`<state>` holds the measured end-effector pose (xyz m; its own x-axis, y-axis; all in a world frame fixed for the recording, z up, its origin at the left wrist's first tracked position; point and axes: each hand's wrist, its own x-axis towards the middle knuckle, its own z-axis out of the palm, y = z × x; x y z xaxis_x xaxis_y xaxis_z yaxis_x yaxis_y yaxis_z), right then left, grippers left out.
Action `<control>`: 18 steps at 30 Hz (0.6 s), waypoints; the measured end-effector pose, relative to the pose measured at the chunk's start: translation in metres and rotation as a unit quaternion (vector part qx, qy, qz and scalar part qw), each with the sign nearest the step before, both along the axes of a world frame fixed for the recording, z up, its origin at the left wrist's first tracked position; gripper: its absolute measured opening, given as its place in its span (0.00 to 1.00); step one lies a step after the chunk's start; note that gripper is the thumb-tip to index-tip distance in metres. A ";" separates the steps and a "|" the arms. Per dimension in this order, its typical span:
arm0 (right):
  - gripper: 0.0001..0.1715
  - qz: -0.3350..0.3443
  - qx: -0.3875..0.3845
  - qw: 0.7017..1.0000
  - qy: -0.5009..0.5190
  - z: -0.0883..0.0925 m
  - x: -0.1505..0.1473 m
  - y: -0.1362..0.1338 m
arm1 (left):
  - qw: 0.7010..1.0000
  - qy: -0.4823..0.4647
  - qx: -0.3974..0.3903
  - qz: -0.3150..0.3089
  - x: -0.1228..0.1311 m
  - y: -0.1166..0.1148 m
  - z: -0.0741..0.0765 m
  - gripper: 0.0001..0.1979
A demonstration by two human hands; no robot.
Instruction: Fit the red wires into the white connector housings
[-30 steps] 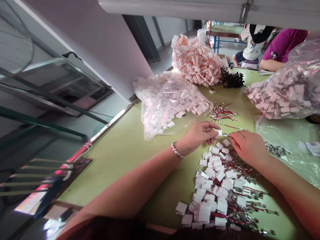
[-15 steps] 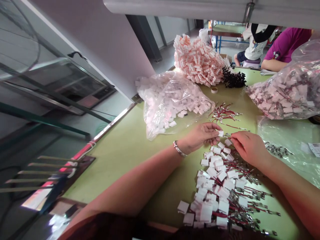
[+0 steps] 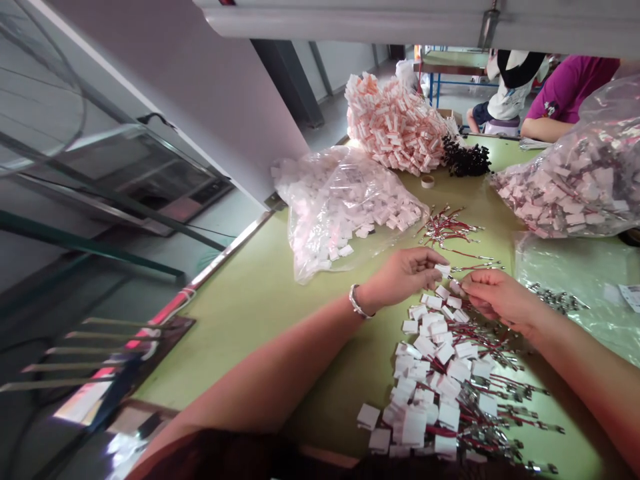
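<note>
Between finger and thumb, my left hand [image 3: 405, 277] holds a small white connector [image 3: 443, 270]. Close to its right side, my right hand [image 3: 493, 295] pinches a thin wire with a metal terminal [image 3: 454, 281], whose tip is at or just beside the connector; whether it is inside is too small to tell. Below both hands spreads a heap of white connectors [image 3: 414, 425] with red wires and metal ends pointing right. Loose red wires [image 3: 449, 225] lie beyond my hands.
A clear bag of white pieces [image 3: 345, 207] lies left of the wires, with pink-white parts [image 3: 395, 127] and black parts [image 3: 467, 159] behind. Another full bag [image 3: 575, 193] stands right, near loose terminals [image 3: 557, 299]. People sit beyond the table [image 3: 240, 293].
My right hand has turned slightly and its fingers have opened out below the pinch. A metal terminal now shows between my hands. The view has shifted slightly.
</note>
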<state>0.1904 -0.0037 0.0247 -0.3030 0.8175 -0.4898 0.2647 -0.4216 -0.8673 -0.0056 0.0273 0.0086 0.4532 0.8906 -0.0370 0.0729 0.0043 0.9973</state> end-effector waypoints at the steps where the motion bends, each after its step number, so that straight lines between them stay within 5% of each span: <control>1: 0.20 0.003 0.004 1.000 -0.003 0.000 0.001 0.000 | 1.000 0.007 0.018 0.000 0.000 -0.001 0.003 0.07; 6: 0.18 0.072 0.018 0.997 -0.030 -0.001 0.008 0.000 | 0.996 0.039 0.059 -0.059 -0.005 -0.001 0.013 0.05; 18: 0.16 0.032 0.066 0.997 -0.003 0.002 0.008 0.004 | 0.988 -0.101 -0.095 -0.062 -0.006 0.004 -0.006 0.11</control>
